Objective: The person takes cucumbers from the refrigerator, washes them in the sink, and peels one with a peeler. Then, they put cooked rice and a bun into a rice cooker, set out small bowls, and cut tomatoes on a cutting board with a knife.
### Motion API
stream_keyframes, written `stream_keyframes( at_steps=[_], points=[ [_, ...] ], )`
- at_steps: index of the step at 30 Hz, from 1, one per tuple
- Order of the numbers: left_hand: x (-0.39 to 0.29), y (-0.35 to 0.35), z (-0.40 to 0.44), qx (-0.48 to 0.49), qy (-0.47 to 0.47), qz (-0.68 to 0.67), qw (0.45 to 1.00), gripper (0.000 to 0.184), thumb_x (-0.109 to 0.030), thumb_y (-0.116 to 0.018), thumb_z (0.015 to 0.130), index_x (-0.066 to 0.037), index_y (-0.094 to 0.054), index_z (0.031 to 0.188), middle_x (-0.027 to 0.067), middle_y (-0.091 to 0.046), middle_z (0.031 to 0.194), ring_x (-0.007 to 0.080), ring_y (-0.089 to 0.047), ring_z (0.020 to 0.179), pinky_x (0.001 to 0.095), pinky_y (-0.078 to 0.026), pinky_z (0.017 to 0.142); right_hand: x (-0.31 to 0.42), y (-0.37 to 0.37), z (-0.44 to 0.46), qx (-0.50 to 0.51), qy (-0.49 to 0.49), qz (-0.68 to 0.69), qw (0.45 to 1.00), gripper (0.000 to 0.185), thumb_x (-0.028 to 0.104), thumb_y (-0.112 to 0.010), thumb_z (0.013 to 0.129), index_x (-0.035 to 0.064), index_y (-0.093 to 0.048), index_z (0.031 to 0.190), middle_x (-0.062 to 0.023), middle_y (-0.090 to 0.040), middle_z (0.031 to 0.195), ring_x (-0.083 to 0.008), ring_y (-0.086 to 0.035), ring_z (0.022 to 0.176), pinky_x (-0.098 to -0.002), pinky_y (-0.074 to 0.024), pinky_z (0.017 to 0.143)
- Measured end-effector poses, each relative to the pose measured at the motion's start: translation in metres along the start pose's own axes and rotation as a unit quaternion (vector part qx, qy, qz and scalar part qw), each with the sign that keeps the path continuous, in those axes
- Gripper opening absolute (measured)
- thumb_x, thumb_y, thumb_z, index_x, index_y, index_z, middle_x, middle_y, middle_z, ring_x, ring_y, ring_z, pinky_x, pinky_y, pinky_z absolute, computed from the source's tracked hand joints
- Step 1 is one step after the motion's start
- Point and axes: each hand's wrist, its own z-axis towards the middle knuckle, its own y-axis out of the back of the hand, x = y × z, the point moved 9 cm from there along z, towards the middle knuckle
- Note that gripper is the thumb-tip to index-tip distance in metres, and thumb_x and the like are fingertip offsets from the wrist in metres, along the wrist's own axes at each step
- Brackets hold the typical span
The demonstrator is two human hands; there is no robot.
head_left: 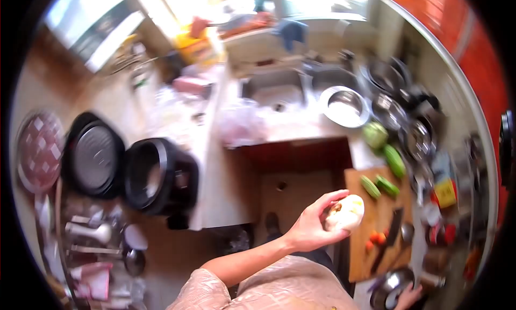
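Note:
Near the centre, my left hand (317,222) is closed round a pale, roundish thing (345,213) with a yellowish top, too blurred to name. It is held just left of a wooden cutting board (357,256). On the board lie green vegetable pieces (370,187), small orange-red pieces (381,238) and a dark-bladed knife (395,225). A ladle (407,232) is beside the knife. At the lower right, my right hand (409,297) has its fingers at the rim of a metal bowl (391,285), with the grip partly blurred.
A double sink (276,88) is at the back, with a metal basin (344,107) at its right. Pots (387,76) and a round green vegetable (375,134) stand further right. A black cooker (161,177) with its lid raised and a plastic bag (243,123) are on the left counter.

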Motion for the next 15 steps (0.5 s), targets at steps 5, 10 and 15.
stream_keyframes(
  at_steps=[5, 10, 15],
  points=[
    [-0.132, 0.153, -0.111, -0.269, -0.166, 0.132, 0.94, 0.075, -0.005, -0.074, 0.066, -0.003, -0.04, 0.133, 0.011, -0.05, 0.124, 0.0182, -0.051, 0.114, 0.0323, -0.046, 0.095, 0.296, 0.055, 0.01, 0.141, 0.05, 0.138, 0.979, 0.043, 0.031, -0.067, 0.083, -0.0003, -0.06, 0.11, -0.0178, -0.065, 0.092, -0.0293, -0.061, 0.081, -0.037, -0.0483, 0.076],
    [-0.226, 0.319, -0.241, -0.495, -0.093, 0.362, 0.785, 0.062, -0.011, -0.076, 0.067, 0.002, -0.052, 0.123, 0.0095, -0.063, 0.108, 0.0149, -0.059, 0.098, 0.0292, -0.048, 0.088, 0.423, -0.004, 0.028, 0.238, 0.143, 0.322, 0.905, 0.035, 0.014, -0.06, 0.086, 0.0001, -0.052, 0.117, -0.0063, -0.053, 0.066, -0.0119, -0.052, 0.055, -0.0299, -0.0449, 0.052],
    [-0.187, 0.426, -0.275, -0.523, 0.181, 0.509, 0.659, 0.064, -0.034, -0.075, 0.057, -0.001, -0.062, 0.11, 0.0183, -0.065, 0.105, 0.0277, -0.063, 0.099, 0.0342, -0.049, 0.088, 0.526, 0.021, 0.017, 0.225, 0.297, 0.304, 0.877, 0.033, 0.012, -0.062, 0.084, -0.0004, -0.055, 0.113, -0.0062, -0.054, 0.067, -0.0143, -0.052, 0.058, -0.0297, -0.0437, 0.052]
  ],
)
